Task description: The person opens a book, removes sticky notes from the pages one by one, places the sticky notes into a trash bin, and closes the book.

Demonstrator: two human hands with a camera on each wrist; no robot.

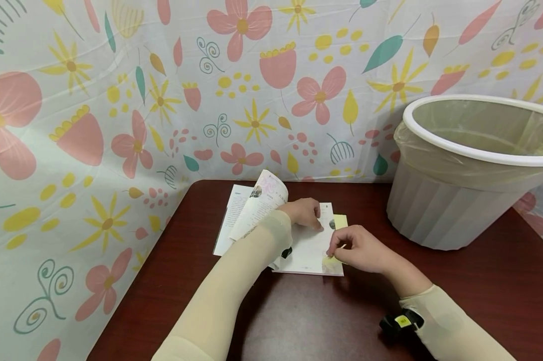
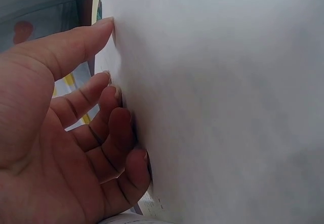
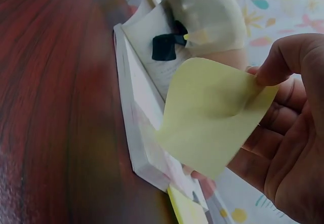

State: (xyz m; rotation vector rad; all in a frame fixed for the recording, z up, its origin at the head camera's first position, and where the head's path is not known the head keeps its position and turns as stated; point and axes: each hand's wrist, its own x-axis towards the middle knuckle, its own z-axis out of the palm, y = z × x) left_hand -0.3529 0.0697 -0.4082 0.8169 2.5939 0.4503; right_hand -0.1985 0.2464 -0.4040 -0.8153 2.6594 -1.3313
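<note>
The right hand (image 1: 361, 248) had a closed pinch on a yellow sticky note (image 3: 212, 112): in the right wrist view the thumb lay on the paper near a corner, with the fingers behind it, and the rest of the sheet stuck out free of the grip. The note hung over the near right corner of an open book (image 1: 305, 245); whether it touched the page I could not tell. The left hand (image 1: 304, 212) had a loose grip with bent fingers, the thumb well apart from the others, and held nothing; its fingertips rested against the book's white right-hand page

The book lay on a dark red-brown worktop (image 1: 289, 316), with a printed leaf (image 1: 264, 203) curled up on its left side. A yellow piece of paper (image 1: 341, 221) jutted past its right edge, near the far corner. To the right stood a pale ribbed bin (image 1: 424, 210) with a white rim and a translucent liner (image 1: 461, 173). Behind was a white cloth (image 1: 253, 100) with flowers and leaves. The person wore cream sleeves (image 1: 235, 281), and a black strap (image 1: 395, 322) with a yellow label sat at the right wrist
</note>
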